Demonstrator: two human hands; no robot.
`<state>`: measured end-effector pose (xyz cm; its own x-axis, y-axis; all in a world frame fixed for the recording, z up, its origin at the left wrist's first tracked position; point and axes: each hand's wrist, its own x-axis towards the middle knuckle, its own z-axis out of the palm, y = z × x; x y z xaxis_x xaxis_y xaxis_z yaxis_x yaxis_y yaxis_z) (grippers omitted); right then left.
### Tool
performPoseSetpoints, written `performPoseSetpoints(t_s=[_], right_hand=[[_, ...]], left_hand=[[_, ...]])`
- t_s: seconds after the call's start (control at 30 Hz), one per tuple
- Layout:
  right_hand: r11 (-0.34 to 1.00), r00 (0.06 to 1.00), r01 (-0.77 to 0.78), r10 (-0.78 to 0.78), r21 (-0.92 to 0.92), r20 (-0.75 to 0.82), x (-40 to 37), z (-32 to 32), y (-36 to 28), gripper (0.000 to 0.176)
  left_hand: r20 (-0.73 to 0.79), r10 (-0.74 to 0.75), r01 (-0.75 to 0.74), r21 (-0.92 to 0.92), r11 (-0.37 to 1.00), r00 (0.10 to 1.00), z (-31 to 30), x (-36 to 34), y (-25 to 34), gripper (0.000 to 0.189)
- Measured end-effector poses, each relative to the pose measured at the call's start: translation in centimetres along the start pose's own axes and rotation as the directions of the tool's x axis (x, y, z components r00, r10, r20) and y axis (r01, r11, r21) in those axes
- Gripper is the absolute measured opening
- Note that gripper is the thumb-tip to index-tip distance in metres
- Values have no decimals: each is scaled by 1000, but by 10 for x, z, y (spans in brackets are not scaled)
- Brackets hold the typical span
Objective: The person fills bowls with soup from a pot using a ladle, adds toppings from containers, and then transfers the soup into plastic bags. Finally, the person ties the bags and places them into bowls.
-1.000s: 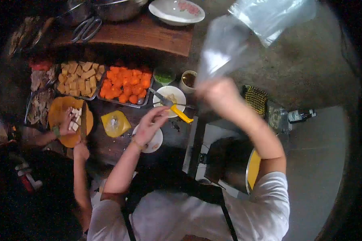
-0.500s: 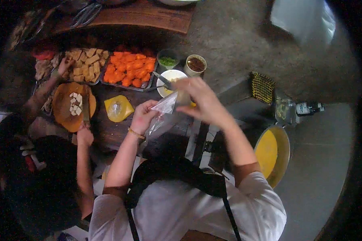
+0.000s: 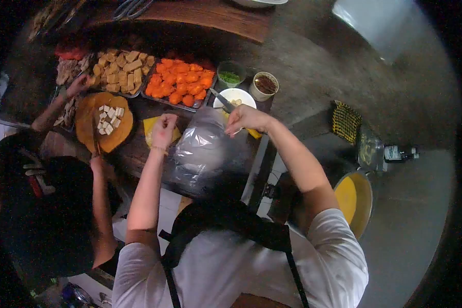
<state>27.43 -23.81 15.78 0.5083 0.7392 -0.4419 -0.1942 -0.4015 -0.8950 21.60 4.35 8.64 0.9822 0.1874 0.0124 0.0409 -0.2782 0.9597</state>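
Observation:
A clear plastic bag [image 3: 197,151], spread wide and partly blurred, hangs between my two hands over the dark wooden table [image 3: 131,167]. My left hand [image 3: 163,131] is closed at the bag's upper left edge, above a yellow packet [image 3: 150,124] that it partly covers. Its grip on the thin film is faint to see. On the other side, my right hand [image 3: 247,120] pinches the bag's edge, just below a white bowl [image 3: 246,97] of pale pieces. A knife [image 3: 222,99] lies across that bowl.
Behind stand trays of orange pieces [image 3: 179,82] and tan blocks [image 3: 123,72], a green-filled bowl [image 3: 230,77] and a brown-filled cup [image 3: 264,85]. At left, a co-worker's hand [image 3: 78,84] reaches over food beside a round board [image 3: 82,120]. A pot [image 3: 364,205] of yellow liquid stands right.
The folded plastic has opened into a wide bag. My hands have moved apart, my left hand over the yellow packet. The co-worker's knife has shifted left across the round board. The view has shifted slightly.

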Motion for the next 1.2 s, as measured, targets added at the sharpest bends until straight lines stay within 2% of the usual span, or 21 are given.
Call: performPoseSetpoints(t_s=[0.03, 0.07, 0.1, 0.13, 0.2, 0.27, 0.37, 0.4, 0.63, 0.7, 0.77, 0.87, 0.9, 0.93, 0.97, 1.0, 1.03, 1.07, 1.13, 1.17, 1.2], right_hand=[[998, 999, 36, -36, 46, -17, 1, 5, 3, 13], [999, 999, 9, -7, 41, -44, 2, 12, 3, 14], [999, 999, 6, -4, 42, -35, 4, 18, 4, 14], [999, 999, 36, -35, 38, -26, 6, 23, 4, 15], [997, 997, 72, -71, 32, -18, 8, 32, 2, 16], [984, 998, 23, -32, -174, -48, 9, 38, -1, 18], [968, 996, 64, -78, -244, -48, 9, 36, 3, 19], [990, 996, 79, -82, -113, -23, 6, 38, 2, 17], [980, 994, 108, -111, -169, -10, 2, 60, -6, 9], [968, 969, 245, -245, -48, -4, 5, 69, -9, 18], [969, 969, 246, -246, 11, 6, 10, 80, -10, 20], [967, 968, 250, -250, 44, -5, 12, 78, -14, 27], [968, 968, 250, -249, 17, -25, 14, 73, -18, 34], [935, 944, 326, -315, 135, -98, 15, 69, -22, 36], [935, 944, 326, -315, 137, -99, 22, 58, -14, 36], [929, 873, 369, -360, -38, -328, 31, 43, 1, 34], [907, 741, 361, -420, -218, -523, 37, 35, 10, 36], [907, 741, 362, -419, -214, -525, 37, 37, 12, 36], [879, 700, -2, -339, -476, -629, 37, 42, 15, 37], [880, 700, -1, -339, -476, -629, 41, 44, 23, 37], [916, 726, 103, -336, -388, -600, 49, 48, 36, 36]], left_hand=[[-3, -4, 4, -1, 1000, 1000, -1, -8, 4, 20], [251, -80, 108, -101, 989, 965, 1, -24, 25, 21], [492, -120, 230, -171, 958, 862, 7, -37, 39, 22], [488, -125, 234, -169, 957, 864, 15, -47, 43, 22], [651, -193, 421, -213, 882, 734, 30, -59, 51, 25], [625, -211, 444, -243, 862, 752, 37, -57, 48, 25], [578, -259, 483, -274, 832, 774, 36, -57, 46, 26], [565, -281, 496, -273, 824, 776, 34, -57, 48, 27], [681, -266, 534, -216, 817, 683, 28, -62, 68, 29], [694, -253, 554, -248, 795, 674, 32, -63, 69, 29], [728, -210, 566, -284, 774, 652, 30, -63, 71, 28], [711, -125, 511, -360, 781, 692, 13, -58, 77, 17], [667, -99, 402, -317, 859, 738, 4, -51, 62, 14], [624, -66, 289, -263, 921, 779, -5, -46, 47, 11], [401, 25, -25, -4, 1000, 916, -15, -47, 52, 7], [197, 207, -264, 324, 909, 958, -28, -48, 63, 5], [-3, 197, -168, 516, 840, 980, -36, -47, 71, 7], [-4, 229, -190, 546, 816, 973, -45, -47, 74, 9], [-1, 263, -214, 578, 788, 965, -51, -50, 81, 10], [51, 283, -247, 649, 720, 958, -50, -58, 84, 16], [102, 298, -279, 712, 645, 949, -51, -63, 85, 23]])
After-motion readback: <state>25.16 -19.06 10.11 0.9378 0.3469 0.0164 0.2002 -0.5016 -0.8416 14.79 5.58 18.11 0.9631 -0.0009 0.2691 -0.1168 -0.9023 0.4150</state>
